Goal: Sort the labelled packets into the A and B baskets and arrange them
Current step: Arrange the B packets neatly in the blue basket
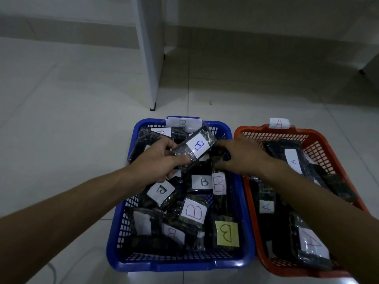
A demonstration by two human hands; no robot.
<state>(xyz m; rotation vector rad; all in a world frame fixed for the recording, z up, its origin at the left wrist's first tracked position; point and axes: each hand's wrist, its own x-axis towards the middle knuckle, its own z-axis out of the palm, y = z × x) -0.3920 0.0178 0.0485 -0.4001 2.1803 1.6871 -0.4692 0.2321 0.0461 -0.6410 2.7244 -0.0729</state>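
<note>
A blue basket (119, 232) tagged B sits on the floor, filled with several dark packets bearing white or yellow B labels. Beside it on the right stands a red basket (320, 140) tagged A, holding dark packets labelled A (293, 158). My left hand (158, 160) grips a dark packet with a blue B label (196, 147), lifted above the blue basket's far half. My right hand (240, 154) reaches over the blue basket's far right side, its fingers curled round another dark packet (220, 153) whose label is hidden.
A white furniture leg (151, 64) stands on the tiled floor just beyond the blue basket. A second white piece (369, 66) is at the far right. Pale floor tiles spread to the left of the baskets.
</note>
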